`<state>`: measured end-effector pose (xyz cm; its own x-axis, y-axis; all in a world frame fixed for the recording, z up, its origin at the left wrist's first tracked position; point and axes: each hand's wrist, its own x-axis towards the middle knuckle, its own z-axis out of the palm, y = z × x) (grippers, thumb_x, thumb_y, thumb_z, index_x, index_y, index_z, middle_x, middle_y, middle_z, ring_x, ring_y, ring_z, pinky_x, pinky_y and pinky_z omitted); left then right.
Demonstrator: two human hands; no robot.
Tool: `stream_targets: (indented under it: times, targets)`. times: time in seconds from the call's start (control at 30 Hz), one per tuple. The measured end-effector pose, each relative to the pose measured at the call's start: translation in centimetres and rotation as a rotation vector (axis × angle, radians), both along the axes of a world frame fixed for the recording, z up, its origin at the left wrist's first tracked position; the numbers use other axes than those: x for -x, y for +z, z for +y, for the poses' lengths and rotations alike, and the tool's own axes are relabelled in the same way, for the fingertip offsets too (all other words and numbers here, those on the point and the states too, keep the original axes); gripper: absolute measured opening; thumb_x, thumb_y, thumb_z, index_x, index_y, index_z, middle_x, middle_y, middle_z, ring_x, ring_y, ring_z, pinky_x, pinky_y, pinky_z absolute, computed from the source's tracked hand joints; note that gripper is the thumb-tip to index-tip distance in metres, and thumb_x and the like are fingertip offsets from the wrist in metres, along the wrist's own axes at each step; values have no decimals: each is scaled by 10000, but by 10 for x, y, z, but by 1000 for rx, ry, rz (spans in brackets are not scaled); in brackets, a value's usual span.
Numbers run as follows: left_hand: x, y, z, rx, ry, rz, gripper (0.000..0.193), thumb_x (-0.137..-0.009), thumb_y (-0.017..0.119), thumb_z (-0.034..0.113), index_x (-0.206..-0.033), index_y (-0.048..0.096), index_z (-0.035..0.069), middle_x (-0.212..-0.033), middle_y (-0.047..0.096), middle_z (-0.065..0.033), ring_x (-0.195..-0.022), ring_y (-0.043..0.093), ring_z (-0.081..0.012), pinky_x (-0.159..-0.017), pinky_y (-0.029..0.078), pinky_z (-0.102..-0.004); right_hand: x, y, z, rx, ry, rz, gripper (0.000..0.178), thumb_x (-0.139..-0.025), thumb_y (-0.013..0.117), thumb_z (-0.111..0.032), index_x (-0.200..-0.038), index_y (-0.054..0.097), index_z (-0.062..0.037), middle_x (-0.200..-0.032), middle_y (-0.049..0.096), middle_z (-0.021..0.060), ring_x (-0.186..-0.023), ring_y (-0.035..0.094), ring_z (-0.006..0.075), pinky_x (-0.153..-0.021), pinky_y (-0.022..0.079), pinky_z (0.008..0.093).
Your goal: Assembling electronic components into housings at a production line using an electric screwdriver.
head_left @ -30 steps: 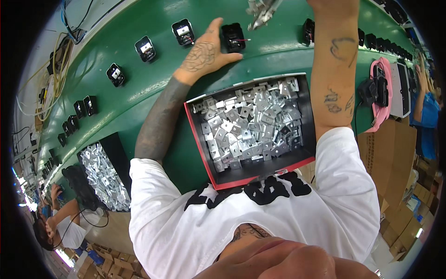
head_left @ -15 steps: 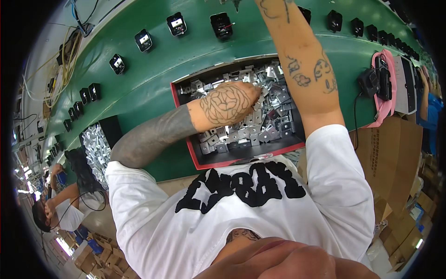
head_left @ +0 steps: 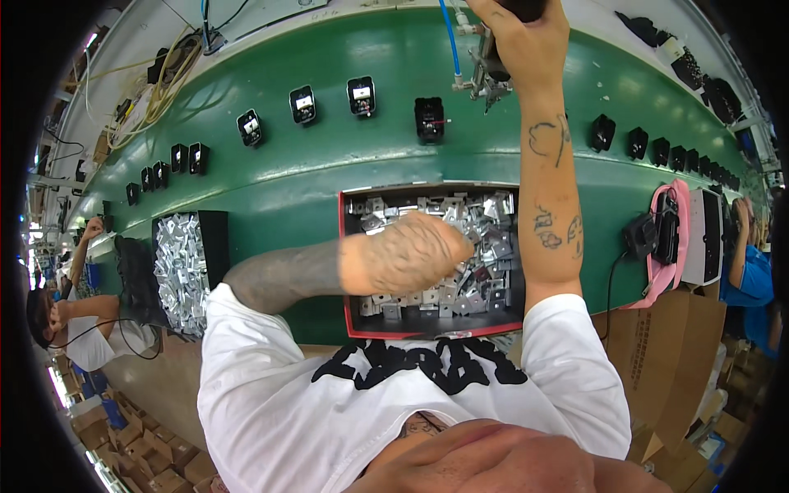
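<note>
My left hand [head_left: 421, 251], blurred by motion, is over a red-rimmed black box [head_left: 352, 320] of small silver metal brackets [head_left: 491, 238]. Its fingers are bent down and hidden, so whether they hold a bracket does not show. Stretched to the far side of the bench, my right hand [head_left: 532, 45] is closed around a black object [head_left: 523, 6] that the upper edge cuts off. Close by its thumb side stands a metal fixture [head_left: 486, 70] with a blue air hose [head_left: 450, 37]. A black housing [head_left: 429, 120] with a red wire lies left of the fixture.
More black housings [head_left: 302, 104] line the green bench [head_left: 279, 177] on both sides. At left is another box of metal parts [head_left: 182, 271]. At right lie a pink bag [head_left: 675, 238] and a black adapter [head_left: 639, 237] with a cable. Other people [head_left: 749, 255] sit at both ends.
The view has shifted, so the fixture and my right hand now show. My left hand stays above the bracket box, lifted slightly and moving.
</note>
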<state>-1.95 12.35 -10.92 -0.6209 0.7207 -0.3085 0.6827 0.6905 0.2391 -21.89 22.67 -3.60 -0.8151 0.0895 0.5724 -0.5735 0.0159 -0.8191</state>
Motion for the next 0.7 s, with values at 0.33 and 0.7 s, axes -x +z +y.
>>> stream_targets:
  times: [0.33, 0.7]
  targets:
    - [158, -63, -85, -788, 532, 451, 150, -785, 760, 190, -771, 734, 43, -880, 697, -73, -731, 641, -224, -753, 519, -289, 12, -5, -1, 24, 20, -2, 154, -796, 725, -14, -904, 617, -28, -707, 611, 20, -558, 516, 111, -525, 434, 232]
    - [155, -73, -73, -767, 748, 262, 234, -828, 733, 130, -1038, 673, 46, -920, 679, -67, -759, 609, -187, -728, 503, -288, -6, 7, -8, 77, 48, -63, 149, -803, 728, -13, -904, 621, -38, -706, 615, 11, -558, 516, 100, -515, 427, 217]
